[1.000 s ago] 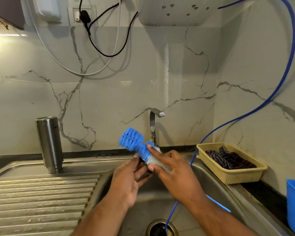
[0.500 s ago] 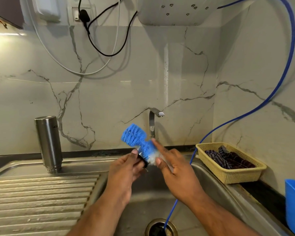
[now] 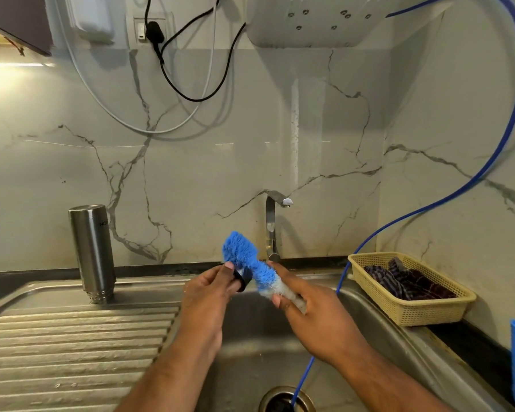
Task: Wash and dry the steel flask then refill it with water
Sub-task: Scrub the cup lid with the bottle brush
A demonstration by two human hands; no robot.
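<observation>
Over the last second the left hand (image 3: 208,298) has come up and closed its thumb and fingers on a small black cap (image 3: 242,278), which it now pinches against the blue brush (image 3: 244,257). The right hand (image 3: 318,316) has slid a little further right, its fingers curled round the pale handle. Both are held over the sink (image 3: 250,340). The flask (image 3: 92,248) stands mouth down on the draining board (image 3: 72,337), well apart from the hands, so its body looks already washed and left to drip. The cap, probably the flask's lid, seems to be the part being scrubbed now. No water runs from the tap (image 3: 271,227). Rinsing the cap, drying and refilling look still to come. A cloth (image 3: 405,281) lies ready in the basket (image 3: 411,307) on the right.
</observation>
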